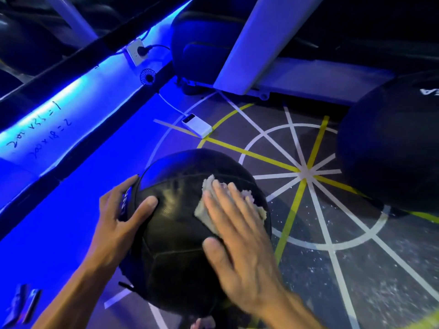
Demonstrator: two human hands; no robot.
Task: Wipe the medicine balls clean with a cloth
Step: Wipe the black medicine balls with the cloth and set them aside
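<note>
- Medicine ball point(180, 233), black with stitched panels, sits on the floor point(356, 269) in the lower centre of the head view, directly below the camera.
- Right hand point(240, 245) lies flat on top of the ball, fingers straight and slightly spread, pressing the cloth point(204, 210) against the upper right surface.
- Cloth is pale and crumpled; its edges show beyond the fingertips and beside the thumb, touching the ball.
- Left hand point(121, 224) steadies the ball's left side, fingers curved round the seam, thumb laid across the top panel.
- Second ball point(389, 148), larger and dark, rests on the floor at the right edge, well apart from the first.
- Floor markings: 2 white circles crossed by white and yellow lines meeting between the 2 balls.
- White power bank point(197, 125) lies on the floor beyond the first ball, a cable running from it toward the blue-lit ledge point(71, 96).
</note>
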